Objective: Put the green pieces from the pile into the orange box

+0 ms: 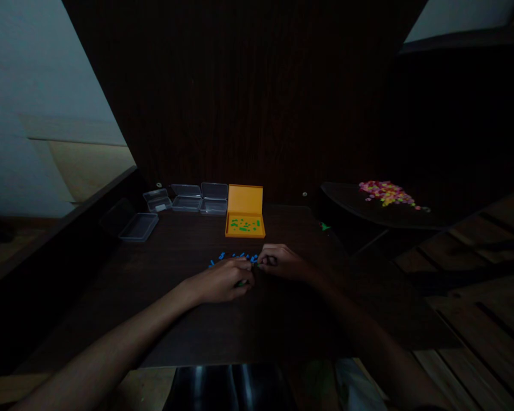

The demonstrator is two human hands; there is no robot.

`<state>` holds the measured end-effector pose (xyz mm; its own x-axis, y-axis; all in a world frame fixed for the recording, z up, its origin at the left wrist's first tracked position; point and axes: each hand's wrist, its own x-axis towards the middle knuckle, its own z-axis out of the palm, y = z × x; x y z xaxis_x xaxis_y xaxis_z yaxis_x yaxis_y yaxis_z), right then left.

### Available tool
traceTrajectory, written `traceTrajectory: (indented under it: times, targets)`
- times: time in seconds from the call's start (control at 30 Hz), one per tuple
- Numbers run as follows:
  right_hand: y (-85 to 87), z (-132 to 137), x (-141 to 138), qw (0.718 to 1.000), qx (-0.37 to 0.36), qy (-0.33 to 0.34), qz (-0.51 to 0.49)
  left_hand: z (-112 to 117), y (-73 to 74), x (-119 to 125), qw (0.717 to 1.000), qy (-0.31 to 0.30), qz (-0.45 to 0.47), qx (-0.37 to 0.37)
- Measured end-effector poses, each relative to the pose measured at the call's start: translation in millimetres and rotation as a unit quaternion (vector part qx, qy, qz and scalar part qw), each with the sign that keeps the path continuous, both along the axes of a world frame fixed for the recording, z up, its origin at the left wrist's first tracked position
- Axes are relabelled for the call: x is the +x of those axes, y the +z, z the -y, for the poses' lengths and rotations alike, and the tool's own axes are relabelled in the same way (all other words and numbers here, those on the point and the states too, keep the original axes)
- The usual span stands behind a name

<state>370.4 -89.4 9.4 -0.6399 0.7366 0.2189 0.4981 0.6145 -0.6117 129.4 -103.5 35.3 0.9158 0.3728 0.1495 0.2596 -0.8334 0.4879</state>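
Note:
My left hand is closed low over the dark tabletop, with a bit of green showing between its curled fingers. Close beside it, my right hand pinches a small green piece at its fingertips. The exact shape of these green pieces is too small and dark to make out. Just beyond both hands lie several small blue pieces, some partly hidden by my fingers. Farther back stands an open yellow box, its lid upright, with several small green pieces in its tray.
Open clear plastic cases stand left of the yellow box, and another clear case lies nearer the left side. A green scrap sits near the table's right edge. Many pink and yellow pieces are heaped on a curved shelf at right.

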Motion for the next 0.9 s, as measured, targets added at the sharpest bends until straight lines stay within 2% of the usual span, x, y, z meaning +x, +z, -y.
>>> traceTrajectory:
  times: [0.37,0.9]
  targets:
    - [5.8,2.3,1.0,1.000,-0.005,0.010,-0.004,-1.0,0.8,-1.4,1.000,0.004,-0.013,-0.012]
    - [3.8,2.8,0.2,0.999,0.006,0.030,-0.010,-0.4,0.5,-0.7,1.000,0.002,-0.003,-0.009]
